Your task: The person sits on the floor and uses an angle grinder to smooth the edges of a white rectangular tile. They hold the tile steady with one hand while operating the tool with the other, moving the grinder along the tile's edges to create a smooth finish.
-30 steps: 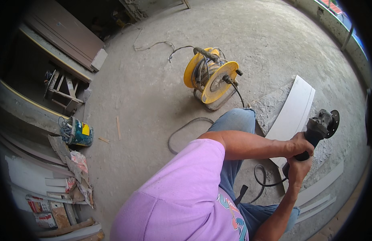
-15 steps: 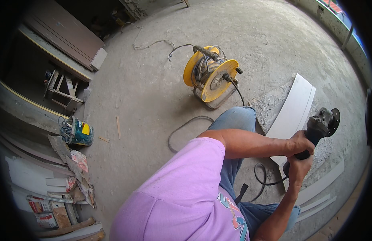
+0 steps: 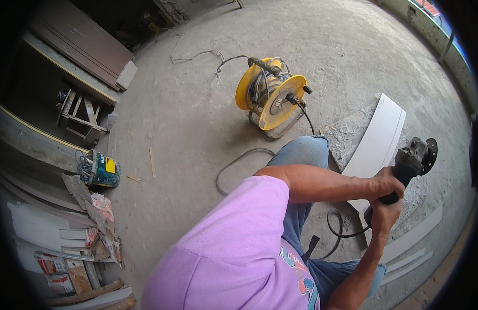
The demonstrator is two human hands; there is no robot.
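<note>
Evidently clamped in both hands, at right of the frame: an angle grinder point(image 3: 406, 172), left hand point(image 3: 388, 184) wrapped around the body behind the metal head point(image 3: 412, 156), right hand point(image 3: 386, 214) closed around the rear beside the black cord point(image 3: 347, 236). Set close together, probably to share the weight and steady the tool. Disc point(image 3: 432, 156) pointed toward the far right, away from the bent knee point(image 3: 303, 152), likely for safety; spinning or not, impossible to tell. Just beyond the left hand, lying on the floor point(image 3: 187, 129), a long pale board point(image 3: 376, 137); lower right, pale strips point(image 3: 412, 236) laid nearly parallel. Standing upper middle, perhaps for cable reach, a yellow cable reel point(image 3: 275, 98) with a plug point(image 3: 290, 97) in its side; link to the grinder hidden behind the knee.
</note>
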